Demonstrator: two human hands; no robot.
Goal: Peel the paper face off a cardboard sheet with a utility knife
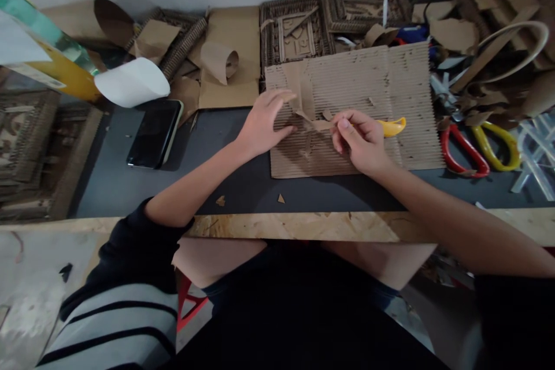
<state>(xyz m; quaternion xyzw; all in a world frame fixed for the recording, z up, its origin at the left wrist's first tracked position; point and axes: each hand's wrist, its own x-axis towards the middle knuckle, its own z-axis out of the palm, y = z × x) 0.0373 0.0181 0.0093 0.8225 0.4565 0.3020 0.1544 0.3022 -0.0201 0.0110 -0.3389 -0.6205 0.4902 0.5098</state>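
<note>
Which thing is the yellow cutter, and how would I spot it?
Find the dark grey tabletop, then the big ribbed brown cardboard sheet on it. The right hand on that sheet grips a curved yellow plastic cutter handle. Unlike the yellow-looped scissors lying off the sheet to the right, it has no finger loop.

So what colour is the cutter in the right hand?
Yellow; the cutter in the right hand shows best in the head view.

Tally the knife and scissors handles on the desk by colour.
Yellow: 2, the knife in the right hand and the yellow scissors handle
Red: 1, the red scissors handle
Total: 3
</note>
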